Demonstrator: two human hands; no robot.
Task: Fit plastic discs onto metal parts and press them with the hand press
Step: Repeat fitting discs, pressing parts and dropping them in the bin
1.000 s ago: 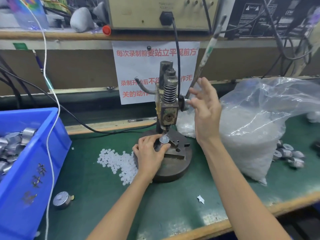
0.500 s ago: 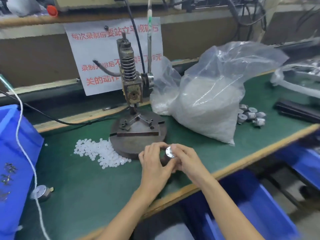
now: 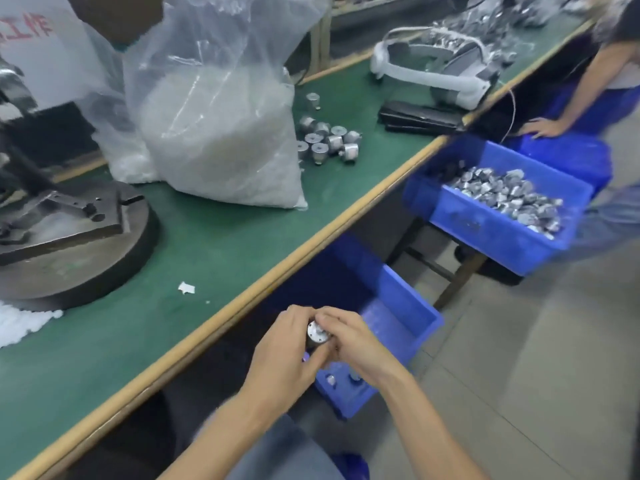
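Part (image 3: pixel 316 332): held between both hands, off the bench edge, above the near bin; pale round end face toward the camera, disc itself too small to tell.
Left hand (image 3: pixel 287 355): fingers curled round the part's body.
Right hand (image 3: pixel 349 344): fingertips pinching the part's top rim.
Change: a second ago seated under the press (image 3: pixel 79 251); now carried clear of the bench (image 3: pixel 221 258); right hand gone from lever to part.
Meaning: pressing likely done for this piece; drop into the near bin (image 3: pixel 408 306) probably next.
Around: bag (image 3: pixel 221 140) of white pieces, loose parts (image 3: pixel 327 140) beside it, disc pile (image 3: pixel 17 323) at left, full bin (image 3: pixel 485 233) further right, headset (image 3: pixel 446 74), other person's hand (image 3: pixel 543 128).
Obstacles: nothing between hands and near bin.
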